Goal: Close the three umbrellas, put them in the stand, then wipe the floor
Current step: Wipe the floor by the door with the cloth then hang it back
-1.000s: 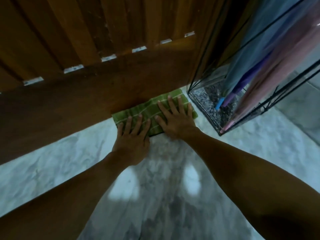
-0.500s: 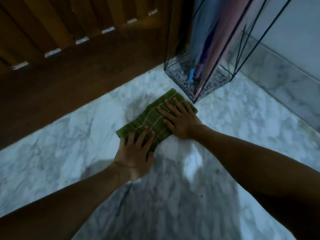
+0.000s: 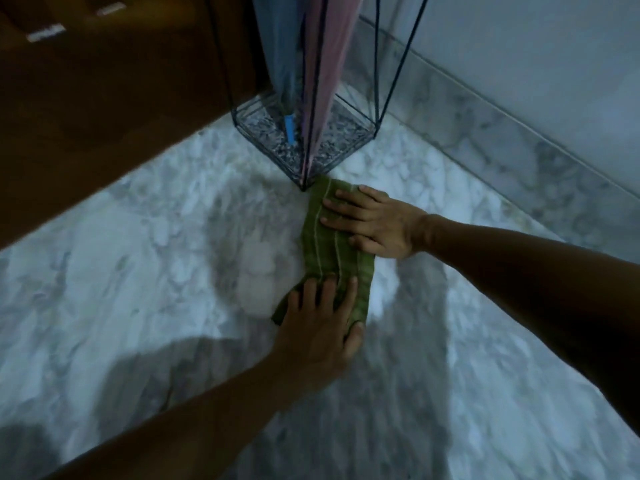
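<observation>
Inside wire stand: blue umbrella, pink umbrella, tips down.

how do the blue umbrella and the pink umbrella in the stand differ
The blue umbrella is blue-grey with a bright blue tip resting mid-tray; the pink umbrella is pale pink, its tip reaching the near corner of the stand. The blue one stands on the door side, while the pink one leans on the wall side. Both are closed, tip down, inside the same wire stand.

Dim room; marble floor, wooden door, white wall.
</observation>
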